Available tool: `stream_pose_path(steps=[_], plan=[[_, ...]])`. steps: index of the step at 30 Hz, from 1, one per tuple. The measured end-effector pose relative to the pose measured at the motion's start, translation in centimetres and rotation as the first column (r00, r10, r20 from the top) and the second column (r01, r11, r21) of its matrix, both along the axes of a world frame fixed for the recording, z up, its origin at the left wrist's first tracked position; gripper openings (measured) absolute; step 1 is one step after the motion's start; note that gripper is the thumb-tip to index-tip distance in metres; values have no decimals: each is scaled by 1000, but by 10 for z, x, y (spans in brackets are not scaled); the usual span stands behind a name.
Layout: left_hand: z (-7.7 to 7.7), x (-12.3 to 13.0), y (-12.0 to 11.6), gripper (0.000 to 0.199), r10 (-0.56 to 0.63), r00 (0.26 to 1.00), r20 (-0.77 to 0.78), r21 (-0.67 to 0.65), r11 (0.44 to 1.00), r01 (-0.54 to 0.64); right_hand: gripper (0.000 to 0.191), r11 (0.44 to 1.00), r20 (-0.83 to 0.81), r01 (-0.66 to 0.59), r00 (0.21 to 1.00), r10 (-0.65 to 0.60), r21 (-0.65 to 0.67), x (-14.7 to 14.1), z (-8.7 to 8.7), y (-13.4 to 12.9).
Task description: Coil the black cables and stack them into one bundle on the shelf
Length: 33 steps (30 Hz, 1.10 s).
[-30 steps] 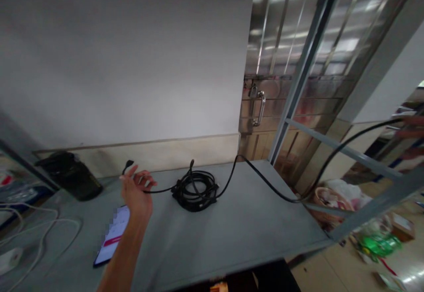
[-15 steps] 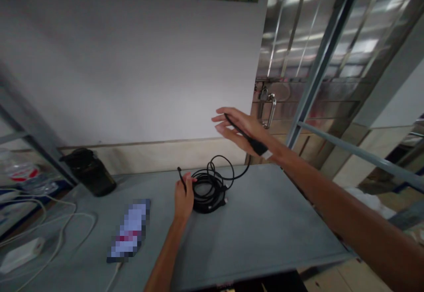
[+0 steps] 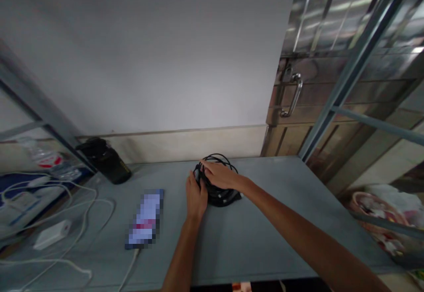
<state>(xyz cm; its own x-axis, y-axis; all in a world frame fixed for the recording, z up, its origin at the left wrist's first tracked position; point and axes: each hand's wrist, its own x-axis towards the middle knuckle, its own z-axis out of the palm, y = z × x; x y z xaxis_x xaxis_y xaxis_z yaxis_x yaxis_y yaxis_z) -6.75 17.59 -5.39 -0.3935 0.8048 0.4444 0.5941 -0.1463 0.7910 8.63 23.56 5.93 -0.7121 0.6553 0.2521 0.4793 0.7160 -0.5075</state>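
A coiled black cable point(image 3: 222, 198) lies on the grey tabletop point(image 3: 265, 239), with several loops rising at its back. My left hand point(image 3: 196, 198) is at the coil's left side, its fingers closed around part of the cable. From the right, my right hand point(image 3: 219, 175) reaches across the top of the coil and pinches the cable close to the left fingertips. Exactly which strand each hand grips is partly hidden by the fingers. A connector end pokes out at the coil's right edge.
A phone point(image 3: 145, 220) with a blurred screen lies left of my hands, a white cord plugged in. Farther left are a black bottle point(image 3: 111, 164), a clear plastic bottle point(image 3: 49, 160) and a white adapter point(image 3: 53, 235) among white cords. A basket point(image 3: 364, 201) stands beyond the table's right edge.
My right hand has come down from the raised position to the coil, bringing its cable end along. The loose loop on the right is now gathered in. The view has shifted.
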Motion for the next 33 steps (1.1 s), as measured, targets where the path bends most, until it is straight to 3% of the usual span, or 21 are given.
stream_pose_path(steps=[5,9,14,18,23,28,33], plan=[[12,2,-4,52,-64,998,-19,45,997,65,86,994,23,41,999,-43,98,18,-40,-22],[25,6,-7,48,-62,995,-72,40,997,65,78,964,14,74,997,-80,256,30,-67,-31],[34,11,-9,44,-68,987,-147,17,997,72,67,956,-28,93,996,-89,280,50,-90,-34],[37,13,-9,41,-78,985,-157,14,997,81,68,954,-49,96,995,-86,284,57,-93,-31],[39,17,-14,42,-76,986,-152,-1,997,77,48,943,-68,88,995,-70,322,60,-85,-30],[44,23,-20,45,-78,995,-55,-77,994,74,65,925,-93,93,994,-63,369,69,-80,-29],[37,25,-14,49,-92,994,66,-43,995,95,61,922,-141,53,990,2,384,75,-78,-31]])
